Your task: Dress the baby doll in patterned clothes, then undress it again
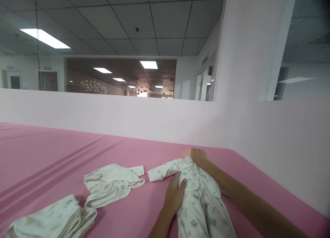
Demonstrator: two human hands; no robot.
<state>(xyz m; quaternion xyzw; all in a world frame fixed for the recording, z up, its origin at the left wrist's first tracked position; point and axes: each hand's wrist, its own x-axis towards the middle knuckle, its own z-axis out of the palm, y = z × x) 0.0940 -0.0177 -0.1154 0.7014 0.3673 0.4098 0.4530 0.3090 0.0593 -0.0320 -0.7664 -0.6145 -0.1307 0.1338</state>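
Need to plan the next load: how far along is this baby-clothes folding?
Done, apparently: a folded pile lies at the lower left. In hand: the romper lies spread flat on the pink sheet, left hand pressing its chest, right hand at its neck, no fold made yet. Left: that romper and the crumpled garment between it and the pile.

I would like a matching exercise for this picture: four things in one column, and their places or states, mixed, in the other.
1. left hand
2. right hand
3. crumpled garment
4. folded pile

a. lowest left in view
b. at the neck of the romper
c. flat on the romper's chest
d. loose on the pink cloth, left of the romper

Pairs: 1-c, 2-b, 3-d, 4-a
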